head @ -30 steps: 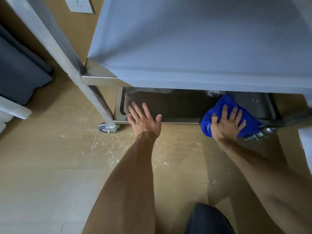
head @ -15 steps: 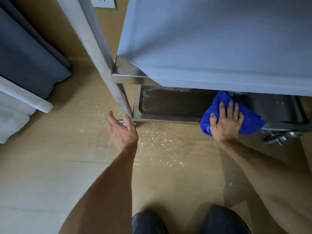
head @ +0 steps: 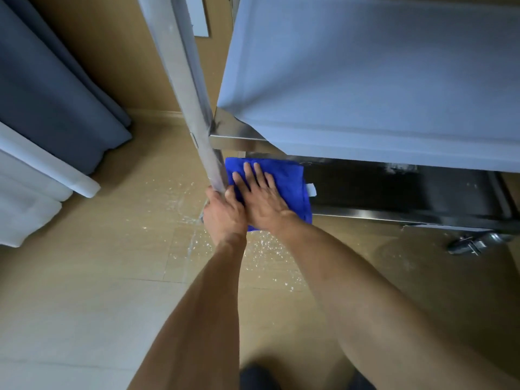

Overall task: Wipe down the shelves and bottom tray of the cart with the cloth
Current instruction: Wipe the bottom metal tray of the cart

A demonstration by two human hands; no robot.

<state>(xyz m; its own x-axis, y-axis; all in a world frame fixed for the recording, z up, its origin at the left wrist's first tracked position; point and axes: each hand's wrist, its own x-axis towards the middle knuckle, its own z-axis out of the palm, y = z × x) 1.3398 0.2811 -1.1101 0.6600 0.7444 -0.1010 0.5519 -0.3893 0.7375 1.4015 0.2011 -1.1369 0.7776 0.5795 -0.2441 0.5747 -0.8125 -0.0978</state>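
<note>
A blue cloth [head: 292, 178] lies on the left end of the cart's dark bottom tray [head: 394, 192]. My right hand [head: 261, 195] presses flat on it with straight, spread fingers. My left hand [head: 223, 212] grips the lower end of the cart's steel leg [head: 194, 108], its fingers curled round the post just beside the cloth. Above the tray, a pale steel shelf [head: 365, 80] hides most of the tray's back part.
White crumbs and streaks are scattered on the wooden floor [head: 84, 277] before the cart. A caster wheel [head: 470, 243] shows at the tray's right end. Dark and white curtains [head: 56, 122] hang at the left. My knees are at the bottom edge.
My right hand has slid the cloth from the middle of the tray to its left end. My left hand has moved from the tray's edge to the cart's leg and taken hold of it.
</note>
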